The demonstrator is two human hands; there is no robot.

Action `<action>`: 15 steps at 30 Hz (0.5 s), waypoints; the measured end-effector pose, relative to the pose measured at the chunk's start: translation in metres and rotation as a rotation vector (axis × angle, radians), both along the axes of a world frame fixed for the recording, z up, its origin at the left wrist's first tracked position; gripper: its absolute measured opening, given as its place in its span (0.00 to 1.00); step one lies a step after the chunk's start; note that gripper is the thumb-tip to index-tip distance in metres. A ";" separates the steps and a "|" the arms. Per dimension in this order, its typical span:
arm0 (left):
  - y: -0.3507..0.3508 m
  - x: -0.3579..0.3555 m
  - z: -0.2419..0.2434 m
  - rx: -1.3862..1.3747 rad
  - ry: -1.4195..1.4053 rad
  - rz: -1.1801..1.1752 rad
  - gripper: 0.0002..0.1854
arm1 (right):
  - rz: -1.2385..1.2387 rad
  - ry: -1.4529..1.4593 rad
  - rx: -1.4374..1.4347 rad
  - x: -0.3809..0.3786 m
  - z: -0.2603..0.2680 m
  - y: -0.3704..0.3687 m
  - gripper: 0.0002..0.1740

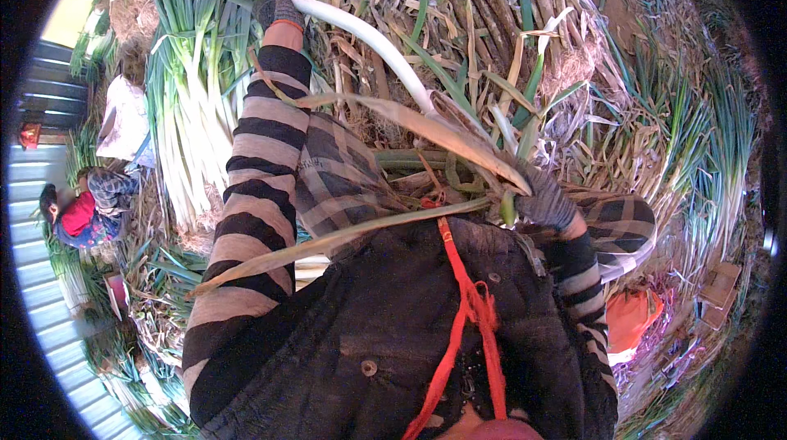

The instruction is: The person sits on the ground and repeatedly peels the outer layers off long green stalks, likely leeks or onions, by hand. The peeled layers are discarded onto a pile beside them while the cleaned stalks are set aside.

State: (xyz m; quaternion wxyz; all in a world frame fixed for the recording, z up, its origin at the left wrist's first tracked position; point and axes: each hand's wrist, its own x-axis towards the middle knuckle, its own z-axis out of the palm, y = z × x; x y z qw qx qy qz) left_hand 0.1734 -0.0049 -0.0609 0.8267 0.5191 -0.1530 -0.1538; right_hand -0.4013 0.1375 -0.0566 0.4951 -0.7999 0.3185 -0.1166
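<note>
My left hand [280, 5], in a dark grey knit glove, is stretched out at the upper left and grips a large scallion [359, 31] near where its white stalk turns green. The stalk bends down to the right, towards my lap. In a grey glove too, my right hand [546, 199] is closed on a bundle of withered scallion leaves [455, 139] at my right knee. A long dry leaf [344, 234] trails from there across my left sleeve. Whether the stalk's lower end still joins these leaves is hidden.
Trimmed scallions [190, 108] lie piled at the left, near a seated person [92, 206]. Untrimmed scallions with dry leaves [492, 16] cover the ground ahead. More green scallions [701, 126] are on the right, with an orange bag [633, 320] lower down.
</note>
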 end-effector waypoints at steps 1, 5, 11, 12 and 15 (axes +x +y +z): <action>0.001 0.000 -0.003 -0.105 0.007 -0.003 0.12 | 0.042 -0.127 0.145 0.000 0.008 -0.007 0.38; 0.003 0.003 -0.005 0.062 -0.191 0.183 0.12 | 0.047 -0.740 0.724 0.035 0.026 -0.029 0.50; -0.001 -0.003 0.016 -0.151 0.114 -0.322 0.11 | -0.070 0.020 -0.246 0.134 0.008 -0.054 0.43; 0.000 -0.008 0.022 -0.126 0.073 -0.308 0.13 | 0.003 -0.092 -0.164 0.144 0.003 -0.053 0.40; 0.012 -0.030 0.041 -0.102 0.121 -0.472 0.15 | -0.052 -0.012 -0.326 0.158 0.000 -0.049 0.34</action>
